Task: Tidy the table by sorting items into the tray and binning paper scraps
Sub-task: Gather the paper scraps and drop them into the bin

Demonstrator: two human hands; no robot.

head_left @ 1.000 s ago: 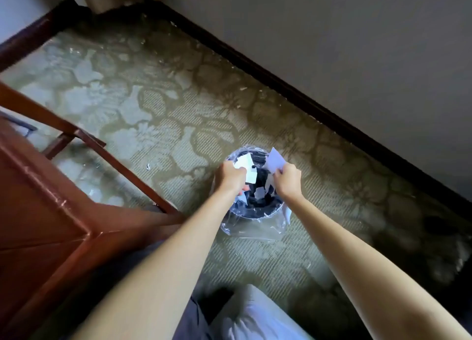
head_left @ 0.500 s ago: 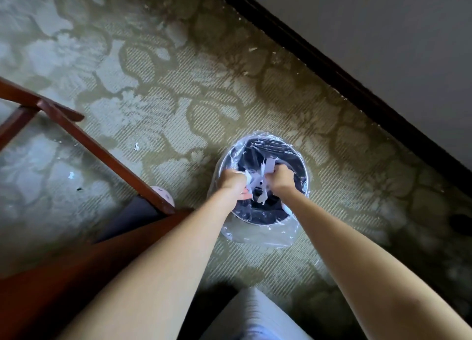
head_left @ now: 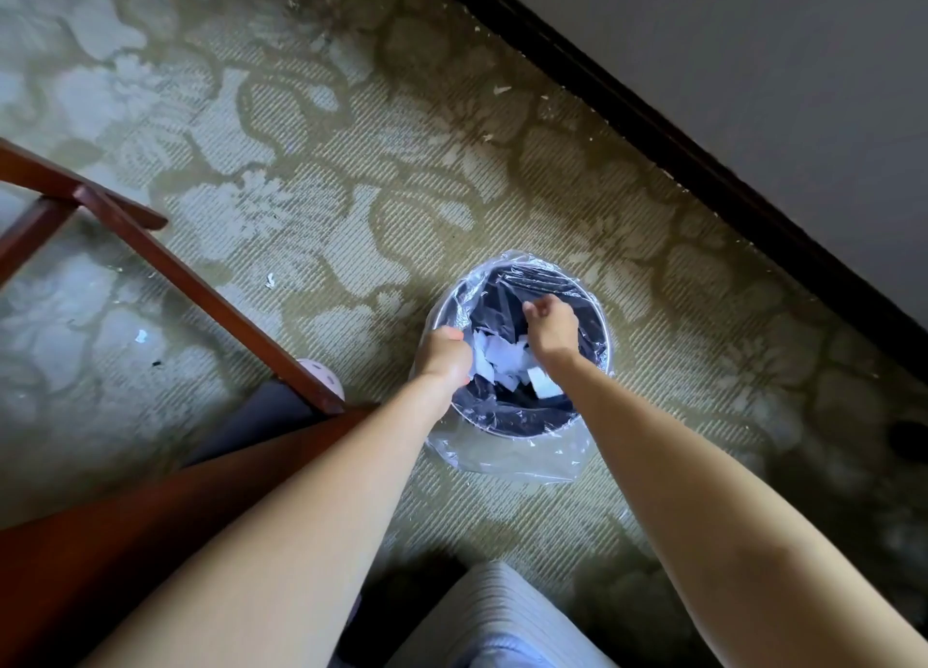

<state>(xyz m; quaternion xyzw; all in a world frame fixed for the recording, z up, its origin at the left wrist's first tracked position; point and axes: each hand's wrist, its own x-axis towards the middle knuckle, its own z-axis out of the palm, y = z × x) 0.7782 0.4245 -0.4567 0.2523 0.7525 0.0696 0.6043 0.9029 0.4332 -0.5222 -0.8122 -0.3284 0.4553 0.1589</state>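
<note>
A round bin point(head_left: 600, 323) lined with a clear plastic bag stands on the patterned carpet. Both my hands hang over its mouth. White paper scraps point(head_left: 502, 358) are bunched inside the opening, between the hands. My left hand point(head_left: 444, 356) is over the bin's left rim with its fingers curled, and the scraps lie right against its fingertips; whether it grips any is hidden. My right hand point(head_left: 552, 328) hovers above the middle of the opening, fingers loosely curled and holding nothing. The tray and the table top are out of view.
A dark wooden table leg and brace point(head_left: 201, 290) slant across the left. A dark skirting board point(head_left: 703, 165) and grey wall run along the right. Small white scraps point(head_left: 142, 336) lie on the carpet at the left. A striped cushion edge point(head_left: 502, 612) is at the bottom.
The view has tipped further down over the bin. The hands, which pinched the white scraps together, have drawn apart; the right hand has let go and the scraps now sit lower in the opening.
</note>
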